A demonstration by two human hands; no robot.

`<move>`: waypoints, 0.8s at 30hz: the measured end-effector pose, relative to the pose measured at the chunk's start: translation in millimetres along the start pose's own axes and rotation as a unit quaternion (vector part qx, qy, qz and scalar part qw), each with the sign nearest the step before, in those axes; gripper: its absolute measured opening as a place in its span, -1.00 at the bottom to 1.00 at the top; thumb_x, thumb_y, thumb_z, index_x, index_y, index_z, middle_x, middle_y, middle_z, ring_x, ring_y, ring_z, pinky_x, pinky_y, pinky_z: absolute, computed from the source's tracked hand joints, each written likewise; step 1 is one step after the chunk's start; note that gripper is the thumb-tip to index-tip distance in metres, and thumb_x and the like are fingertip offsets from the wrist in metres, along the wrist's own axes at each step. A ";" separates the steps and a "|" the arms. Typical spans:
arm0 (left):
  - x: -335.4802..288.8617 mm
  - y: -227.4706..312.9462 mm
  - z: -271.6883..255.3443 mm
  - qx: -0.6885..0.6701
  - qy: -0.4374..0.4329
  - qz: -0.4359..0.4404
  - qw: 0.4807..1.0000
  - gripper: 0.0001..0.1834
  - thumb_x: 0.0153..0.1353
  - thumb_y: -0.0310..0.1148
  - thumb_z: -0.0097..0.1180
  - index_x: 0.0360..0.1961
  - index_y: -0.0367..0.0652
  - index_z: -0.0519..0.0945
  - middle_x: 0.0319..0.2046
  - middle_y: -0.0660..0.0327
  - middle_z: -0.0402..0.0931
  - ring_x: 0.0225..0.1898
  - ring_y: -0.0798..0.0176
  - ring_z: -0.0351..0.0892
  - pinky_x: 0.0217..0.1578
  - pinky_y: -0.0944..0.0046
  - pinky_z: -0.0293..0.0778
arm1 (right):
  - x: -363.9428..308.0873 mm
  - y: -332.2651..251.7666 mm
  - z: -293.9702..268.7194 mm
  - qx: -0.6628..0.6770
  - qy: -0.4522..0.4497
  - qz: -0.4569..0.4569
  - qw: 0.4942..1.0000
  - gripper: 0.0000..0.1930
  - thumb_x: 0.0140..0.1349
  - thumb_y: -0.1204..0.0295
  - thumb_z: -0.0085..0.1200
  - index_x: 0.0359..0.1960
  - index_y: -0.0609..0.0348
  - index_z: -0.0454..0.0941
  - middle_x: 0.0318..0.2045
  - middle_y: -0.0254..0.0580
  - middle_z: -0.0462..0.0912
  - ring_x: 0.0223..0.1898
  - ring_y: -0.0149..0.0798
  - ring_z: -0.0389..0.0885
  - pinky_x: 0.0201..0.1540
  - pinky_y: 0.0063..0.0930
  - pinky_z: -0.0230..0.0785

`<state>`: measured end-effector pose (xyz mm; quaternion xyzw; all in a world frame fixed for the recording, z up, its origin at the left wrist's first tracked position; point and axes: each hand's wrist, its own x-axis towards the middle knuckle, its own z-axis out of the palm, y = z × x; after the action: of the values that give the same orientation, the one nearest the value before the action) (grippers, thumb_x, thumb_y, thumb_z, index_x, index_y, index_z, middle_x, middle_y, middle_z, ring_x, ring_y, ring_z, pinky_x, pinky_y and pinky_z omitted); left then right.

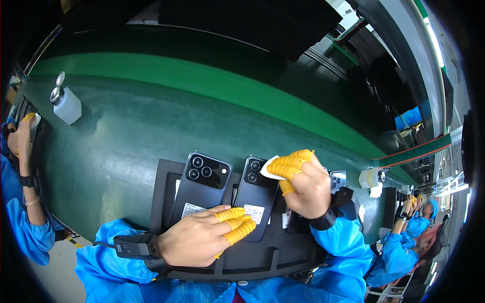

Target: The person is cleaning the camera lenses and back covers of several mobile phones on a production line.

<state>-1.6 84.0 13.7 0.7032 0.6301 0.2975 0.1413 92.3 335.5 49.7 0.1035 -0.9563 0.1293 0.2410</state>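
Note:
My right hand [305, 188], in yellow finger cots, pinches a folded white wiping cloth [271, 168] against the camera end of the middle smartphone [246, 194]. That phone is dark, lies back up and carries a white label. My left hand [202, 236] lies flat with its cotted fingers stretched over the label end of the same phone. To its left, another dark smartphone [207, 174] rests back up, its label partly under my left hand. A third smartphone [337, 178] is mostly hidden behind my right hand and wrist. The phones lie on a black slotted tray [160, 194].
A white bottle [68, 107] with its metal lid raised stands far left on the green table [126, 121]. Another white bottle [370, 178] stands at the right. A co-worker's hand [22, 139] shows at the left edge; other people in blue [399, 252] sit at the right.

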 end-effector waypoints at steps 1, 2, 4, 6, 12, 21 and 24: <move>0.5 0.0 -0.1 0.002 0.001 0.003 1.000 -0.46 0.28 -0.41 0.00 0.30 -0.23 0.48 0.17 0.08 0.56 0.26 0.10 0.52 0.40 0.10 0.28 | -1.7 3.0 5.0 -0.004 -0.007 0.004 1.000 -0.73 -0.32 0.64 0.24 -0.43 0.23 0.67 -0.49 -0.15 0.54 -0.39 0.01 0.54 -0.19 -0.17 0.54; 0.5 -0.3 0.2 0.013 -0.001 0.005 1.000 -0.42 0.22 -0.39 0.05 0.31 -0.19 0.48 0.18 0.11 0.56 0.25 0.13 0.53 0.39 0.12 0.30 | -5.0 2.9 11.9 -0.004 -0.007 0.008 1.000 -0.76 -0.31 0.64 0.23 -0.47 0.22 0.64 -0.50 -0.13 0.52 -0.40 0.02 0.53 -0.21 -0.17 0.53; -0.6 -1.1 3.6 0.034 -0.003 0.004 0.999 -0.34 0.11 -0.37 0.14 0.32 -0.11 0.50 0.21 0.16 0.55 0.24 0.19 0.54 0.38 0.15 0.33 | -9.8 -8.3 11.5 -0.002 -0.021 0.049 0.999 -0.63 -0.25 0.72 0.22 -0.28 0.24 0.75 -0.34 -0.10 0.70 -0.28 0.07 0.65 -0.18 -0.20 0.54; 0.3 -0.3 2.1 0.012 0.006 0.004 1.000 -0.42 0.21 -0.39 0.05 0.31 -0.20 0.49 0.17 0.11 0.57 0.21 0.14 0.55 0.39 0.12 0.30 | -7.2 -12.7 14.1 0.009 -0.011 0.047 0.999 -0.64 -0.25 0.72 0.22 -0.30 0.25 0.75 -0.34 -0.11 0.70 -0.28 0.06 0.65 -0.19 -0.21 0.54; 0.7 -0.7 2.2 0.000 0.010 0.010 1.000 -0.44 0.24 -0.41 0.03 0.30 -0.24 0.48 0.13 0.10 0.59 0.16 0.15 0.57 0.39 0.09 0.30 | -1.5 -19.6 29.5 0.058 0.010 0.003 0.998 -0.66 -0.31 0.67 0.20 -0.35 0.27 0.71 -0.27 -0.09 0.66 -0.24 0.03 0.61 -0.16 -0.21 0.56; -2.8 -2.9 3.8 0.019 -0.011 0.004 1.000 -0.37 0.14 -0.40 0.10 0.31 -0.18 0.49 0.17 0.14 0.56 0.22 0.19 0.55 0.40 0.12 0.30 | -3.6 -21.4 -1.0 0.175 -0.081 -0.007 0.981 -0.62 -0.33 0.69 0.18 -0.33 0.27 0.73 -0.24 -0.08 0.72 -0.21 -0.03 0.64 -0.10 -0.24 0.56; -2.4 -3.9 3.7 0.029 -0.011 0.003 1.000 -0.34 0.09 -0.39 0.13 0.31 -0.14 0.50 0.21 0.17 0.54 0.25 0.22 0.53 0.40 0.15 0.31 | 10.6 -16.0 -11.2 0.067 -0.022 -0.035 0.997 -0.58 -0.29 0.72 0.20 -0.24 0.31 0.74 -0.19 -0.07 0.73 -0.22 -0.01 0.66 -0.11 -0.23 0.56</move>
<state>-2.6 82.9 8.0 0.7124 0.6343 0.2721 0.1272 92.2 322.3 67.6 0.1555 -0.9464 0.1827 0.2163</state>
